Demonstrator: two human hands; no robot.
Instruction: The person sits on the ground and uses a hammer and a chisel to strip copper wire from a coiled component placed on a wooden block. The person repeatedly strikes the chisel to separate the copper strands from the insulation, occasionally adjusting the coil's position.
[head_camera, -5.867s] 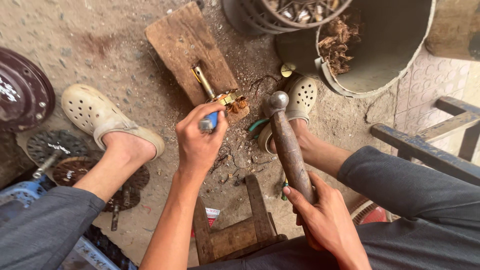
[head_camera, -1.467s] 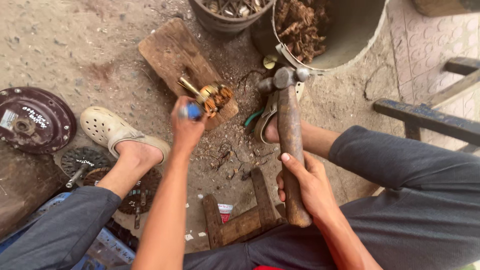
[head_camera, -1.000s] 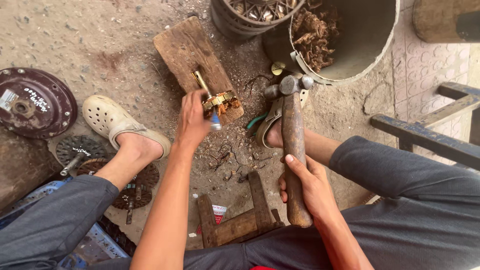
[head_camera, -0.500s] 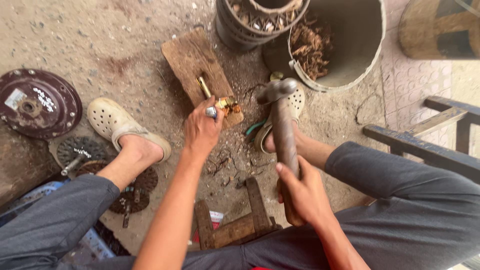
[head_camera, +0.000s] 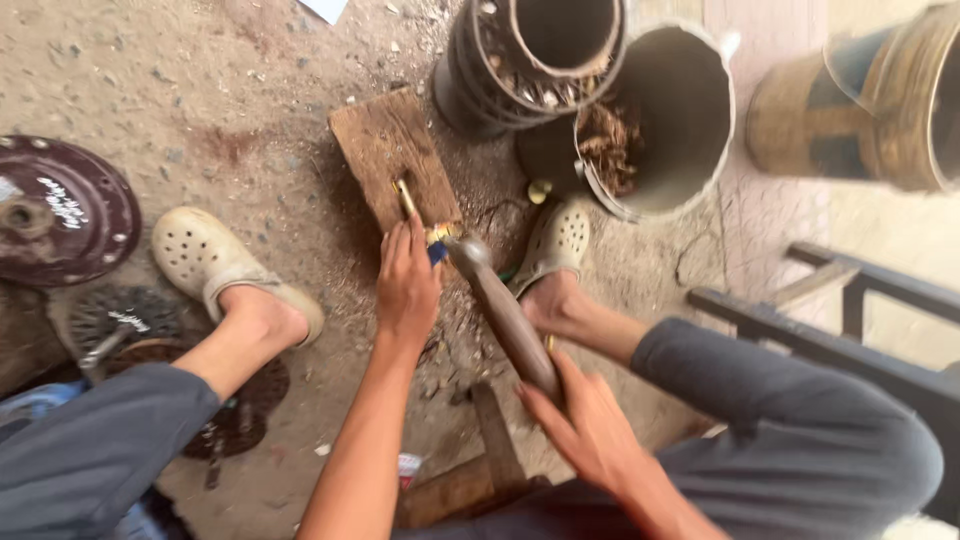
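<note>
The wooden block (head_camera: 393, 155) looked rough and weathered; the fitting (head_camera: 410, 203) on it was shiny yellow metal. The hammer (head_camera: 500, 305) had a dull metal head and smooth worn wooden handle. The clogs (head_camera: 205, 262) were matt perforated plastic, the bucket (head_camera: 690, 110) scuffed matt plastic

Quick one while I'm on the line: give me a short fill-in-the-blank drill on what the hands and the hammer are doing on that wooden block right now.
1. The right hand grips the hammer by its wooden ____.
2. The left hand steadies a brass fitting on the wooden ____.
3. The hammer's head is down at the ____.
4. Behind the block stands a pale ____ with brown scrap inside.

Missing words: handle; block; fitting; bucket
</note>
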